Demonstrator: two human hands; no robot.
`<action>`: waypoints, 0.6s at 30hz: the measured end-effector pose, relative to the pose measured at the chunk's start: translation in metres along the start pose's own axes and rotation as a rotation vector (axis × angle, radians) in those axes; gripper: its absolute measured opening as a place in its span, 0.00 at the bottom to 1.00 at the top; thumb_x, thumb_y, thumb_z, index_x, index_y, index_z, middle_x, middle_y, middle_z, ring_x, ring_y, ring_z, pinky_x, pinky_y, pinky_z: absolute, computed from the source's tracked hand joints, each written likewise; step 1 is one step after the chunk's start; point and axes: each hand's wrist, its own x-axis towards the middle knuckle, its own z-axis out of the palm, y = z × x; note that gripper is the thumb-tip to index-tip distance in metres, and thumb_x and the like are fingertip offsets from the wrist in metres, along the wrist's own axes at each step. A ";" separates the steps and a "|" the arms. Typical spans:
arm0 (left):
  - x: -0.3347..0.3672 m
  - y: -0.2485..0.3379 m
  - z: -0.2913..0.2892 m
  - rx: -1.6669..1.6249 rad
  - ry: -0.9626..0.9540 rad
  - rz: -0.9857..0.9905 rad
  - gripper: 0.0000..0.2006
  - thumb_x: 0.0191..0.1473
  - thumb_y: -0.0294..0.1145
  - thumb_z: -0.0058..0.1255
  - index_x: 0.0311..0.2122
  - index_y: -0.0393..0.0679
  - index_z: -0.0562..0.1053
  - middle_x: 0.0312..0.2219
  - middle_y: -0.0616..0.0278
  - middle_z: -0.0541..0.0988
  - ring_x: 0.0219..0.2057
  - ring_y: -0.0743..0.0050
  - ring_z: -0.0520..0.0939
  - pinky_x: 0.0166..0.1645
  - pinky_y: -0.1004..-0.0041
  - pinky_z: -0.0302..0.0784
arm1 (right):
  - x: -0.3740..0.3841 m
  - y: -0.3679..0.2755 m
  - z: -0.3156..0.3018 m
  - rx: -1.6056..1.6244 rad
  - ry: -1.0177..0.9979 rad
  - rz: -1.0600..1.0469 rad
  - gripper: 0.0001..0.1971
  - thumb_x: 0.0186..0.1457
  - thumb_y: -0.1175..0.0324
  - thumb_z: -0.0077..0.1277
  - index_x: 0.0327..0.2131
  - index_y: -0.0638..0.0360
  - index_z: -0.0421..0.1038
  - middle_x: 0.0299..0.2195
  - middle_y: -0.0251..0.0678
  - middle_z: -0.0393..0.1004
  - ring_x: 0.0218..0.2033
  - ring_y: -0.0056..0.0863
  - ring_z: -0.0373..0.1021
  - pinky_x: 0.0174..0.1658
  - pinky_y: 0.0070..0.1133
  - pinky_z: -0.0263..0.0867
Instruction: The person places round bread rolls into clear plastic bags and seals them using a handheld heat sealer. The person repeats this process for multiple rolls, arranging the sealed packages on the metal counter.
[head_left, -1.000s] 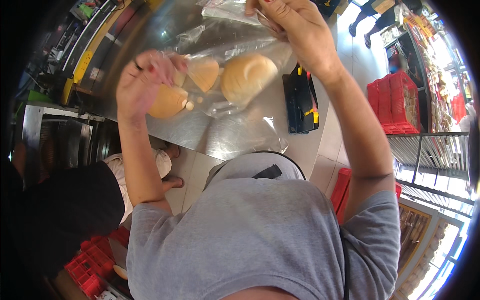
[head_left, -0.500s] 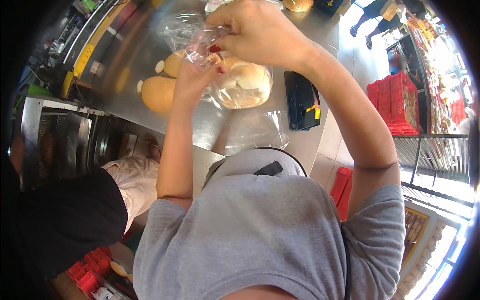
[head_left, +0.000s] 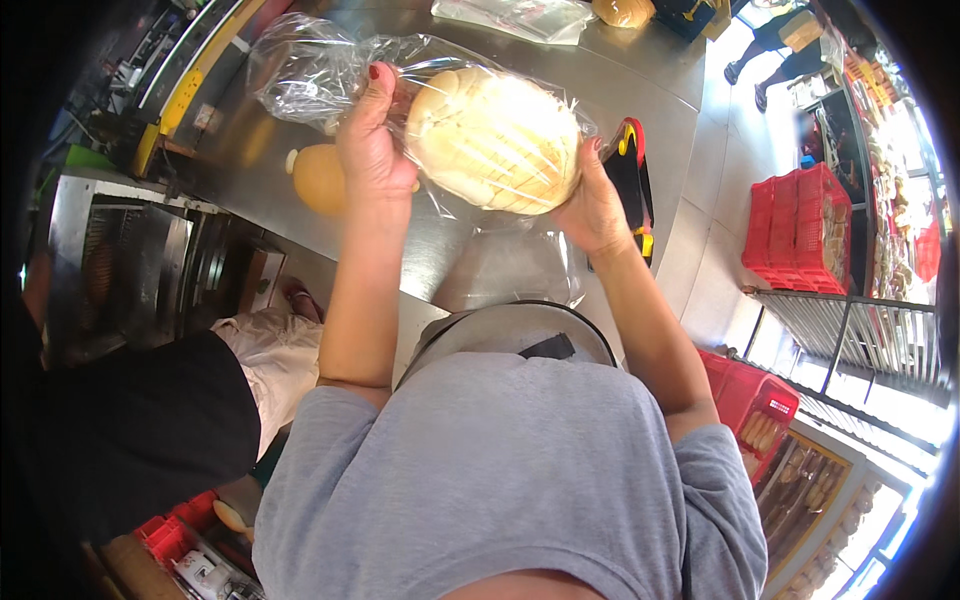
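Observation:
Between my two hands a pale round bread loaf (head_left: 490, 140) sits inside a clear plastic bag (head_left: 305, 70), held up over the metal table (head_left: 415, 255). My left hand (head_left: 375, 150) grips the bag at the loaf's left end, thumb up, and the bag's loose crumpled part spreads out beyond it to the left. At the right end my right hand (head_left: 598, 205) clasps the wrapped loaf, thumb along its side. Its other fingers are hidden underneath. A tan rounded bread (head_left: 318, 180) with a white knob lies on the table by my left wrist.
Flat clear bags (head_left: 515, 18) and a bun (head_left: 623, 10) lie at the table's far side. A black holder with red and yellow parts (head_left: 632, 180) is by my right hand. Red crates (head_left: 800, 230) stand at right. Someone in black (head_left: 140, 440) is close at left.
My right hand has come down from the bag's gathered top to the loaf's right end. The bagged loaf has been lifted and turned, lying sideways between both hands.

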 end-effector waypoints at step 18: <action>-0.007 0.012 0.012 0.136 -0.216 -0.068 0.11 0.55 0.36 0.58 0.37 0.40 0.75 0.32 0.66 0.77 0.37 0.73 0.77 0.48 0.68 0.72 | 0.006 0.010 0.015 0.132 0.210 -0.133 0.22 0.64 0.55 0.45 0.51 0.63 0.69 0.40 0.37 0.77 0.41 0.22 0.72 0.47 0.19 0.67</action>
